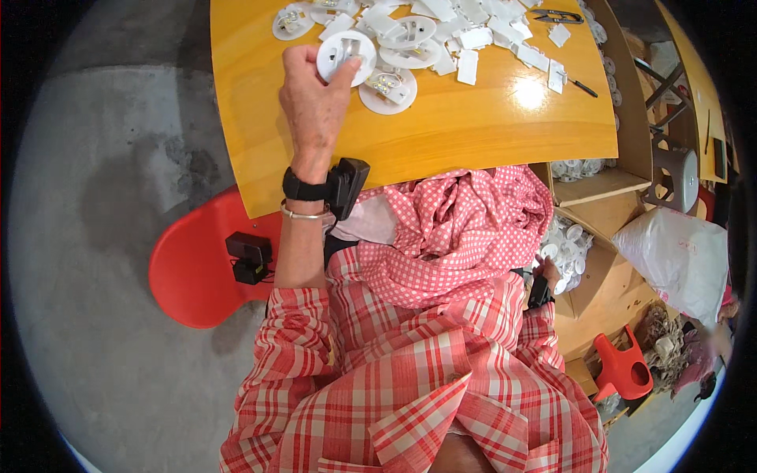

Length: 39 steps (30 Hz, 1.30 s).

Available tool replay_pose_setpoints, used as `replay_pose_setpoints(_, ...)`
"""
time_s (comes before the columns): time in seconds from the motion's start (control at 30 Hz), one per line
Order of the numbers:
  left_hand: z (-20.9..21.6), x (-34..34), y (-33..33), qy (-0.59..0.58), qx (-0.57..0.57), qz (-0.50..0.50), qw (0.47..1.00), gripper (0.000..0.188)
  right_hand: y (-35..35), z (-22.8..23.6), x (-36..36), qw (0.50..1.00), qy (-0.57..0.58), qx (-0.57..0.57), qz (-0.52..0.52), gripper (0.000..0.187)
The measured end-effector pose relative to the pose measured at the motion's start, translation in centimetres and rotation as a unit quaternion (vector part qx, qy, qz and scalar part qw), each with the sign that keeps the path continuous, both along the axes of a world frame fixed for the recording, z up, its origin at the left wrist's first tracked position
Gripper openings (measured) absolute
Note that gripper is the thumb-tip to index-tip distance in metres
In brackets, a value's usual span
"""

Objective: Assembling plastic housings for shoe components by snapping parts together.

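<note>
Head view is showing a thin, white, round plastic disc [334, 66] at the upper middle of the frame, where the left hand [310, 98] is grasping it, thumb pressing on its face. Just below, a second white disc with yellowish parts and thin wiring [389, 91] is lying on a glossy yellow wooden table [473, 130]. Small white rectangular plastic plates [467, 67] are spreading in a heap along the top edge, with black-handled snips [558, 16] lying at their right. Right of centre, the right hand [548, 273] is reaching beside a brown cardboard carton [595, 280] holding white round pieces [564, 248]; whether it is gripping anything, I cannot tell. At lower left, a red plastic chair [193, 268] is supporting a black box-shaped device [249, 247] bearing a small yellow patch, too small to read. At far right, a whitish plastic bag [666, 256] is showing faint red print, illegible.
</note>
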<state>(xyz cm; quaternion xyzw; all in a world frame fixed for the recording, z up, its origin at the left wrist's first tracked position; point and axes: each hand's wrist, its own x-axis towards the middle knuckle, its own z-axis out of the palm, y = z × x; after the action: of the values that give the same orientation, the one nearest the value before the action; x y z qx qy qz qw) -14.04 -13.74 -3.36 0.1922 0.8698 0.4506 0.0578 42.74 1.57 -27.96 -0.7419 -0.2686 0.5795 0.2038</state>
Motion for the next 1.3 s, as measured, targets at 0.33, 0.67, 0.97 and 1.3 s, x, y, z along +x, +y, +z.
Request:
replay_pose_setpoints(0.33, 1.0, 5.4, -0.4, -0.324, 0.351, -0.026, 0.878, 0.032, 7.4, 16.8, -21.4, 0.856, -0.023, 0.499, 0.134, 0.022)
replay_pose_setpoints(0.67, -0.6, 7.4, 1.0, -0.354, 0.310, -0.150, 0.870, 0.046, 4.5, 23.4, -40.8, 0.626, 0.026, 0.583, 0.517, 0.024)
replay_pose_setpoints(0.97, -0.9, 7.4, 0.8, -0.368, 0.329, -0.174, 0.852, 0.043, 4.0, 24.2, -43.7, 0.482, -0.071, 0.670, 0.560, 0.038)
replay_pose_setpoints(1.3, -2.1, 7.1, 0.7, -0.304, 0.287, -0.155, 0.895, 0.041, 5.1, 21.5, -38.2, 0.507, -0.080, 0.764, 0.392, 0.023)
